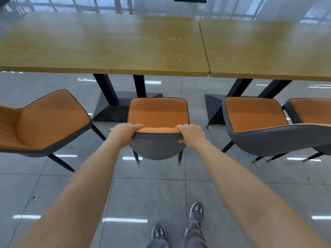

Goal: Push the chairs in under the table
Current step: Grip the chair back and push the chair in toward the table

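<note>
Chairs, four in view, orange seats with grey shells and dark tapered legs, ranged along the near edge of two wooden tables on a glossy grey tile floor (161,190). Middle chair (158,113): faces the left table (100,47), seat wholly short of the tabletop edge, front edge near the black pedestal base (114,111). Left hand (125,134) and right hand (191,134): both clamped on the top rim of this chair's backrest, one at each corner, fingers curled over the front, thumbs on the grey back; arms extended. Left chair (48,120): angled, clear of the table. Right chair (256,115): before the right table (268,49), also standing out from it. Far-right chair (311,110): partly cut off at the frame edge. Grey shoes (196,213), the person's own, on the tiles below.
</note>
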Demonstrator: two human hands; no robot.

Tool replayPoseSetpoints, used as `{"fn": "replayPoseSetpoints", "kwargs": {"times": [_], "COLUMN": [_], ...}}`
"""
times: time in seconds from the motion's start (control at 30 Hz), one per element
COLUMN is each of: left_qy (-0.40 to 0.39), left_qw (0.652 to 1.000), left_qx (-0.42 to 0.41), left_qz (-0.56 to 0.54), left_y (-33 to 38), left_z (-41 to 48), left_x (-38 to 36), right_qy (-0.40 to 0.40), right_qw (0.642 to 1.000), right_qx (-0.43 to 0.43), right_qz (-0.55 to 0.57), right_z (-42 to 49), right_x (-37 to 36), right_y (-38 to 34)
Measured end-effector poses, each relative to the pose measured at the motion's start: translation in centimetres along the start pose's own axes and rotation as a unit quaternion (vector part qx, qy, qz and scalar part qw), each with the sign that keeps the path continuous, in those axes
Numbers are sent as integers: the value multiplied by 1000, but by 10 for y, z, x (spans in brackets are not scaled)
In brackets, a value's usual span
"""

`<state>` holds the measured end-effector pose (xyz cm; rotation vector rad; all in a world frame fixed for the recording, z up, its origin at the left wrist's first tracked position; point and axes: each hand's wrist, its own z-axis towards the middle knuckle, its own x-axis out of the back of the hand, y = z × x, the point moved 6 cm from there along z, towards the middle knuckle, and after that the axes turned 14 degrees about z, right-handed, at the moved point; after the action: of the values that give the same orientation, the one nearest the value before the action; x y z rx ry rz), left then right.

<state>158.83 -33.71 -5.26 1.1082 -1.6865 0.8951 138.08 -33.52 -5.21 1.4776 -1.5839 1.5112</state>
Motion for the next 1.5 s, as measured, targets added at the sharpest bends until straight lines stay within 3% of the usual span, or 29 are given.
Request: {"fn": "replayPoseSetpoints", "kwargs": {"times": [0.2,0.33,0.43,0.57,0.7,0.9,1.13,1.5], "left_qy": [0,32,41,-43,-33,68,89,88], "left_qw": [999,995,991,988,980,954,917,896], "left_qx": [30,93,131,148,193,291,389,431], "left_qz": [9,20,4,22,27,29,30,70], "left_y": [-3,-2,1,-1,-36,-147,-306,-540], "left_z": [-1,-8,-18,-46,-82,-153,-260,-393], "left_x": [-2,-1,3,-1,10,37,33,3], "right_qy": [-4,-27,-88,-177,-119,-9,57,82], "right_qw": [1000,999,995,984,991,990,969,946], "right_qx": [-19,-27,-34,-22,23,138,239,312], "right_qz": [3,-9,-20,23,49,28,-1,-36], "right_z": [-2,-5,-3,6,24,59,85,135], "right_x": [1,3,6,8,29,67,38,-29], "right_y": [-1,-7,-14,-36,-76,-211,-414,-681]}}
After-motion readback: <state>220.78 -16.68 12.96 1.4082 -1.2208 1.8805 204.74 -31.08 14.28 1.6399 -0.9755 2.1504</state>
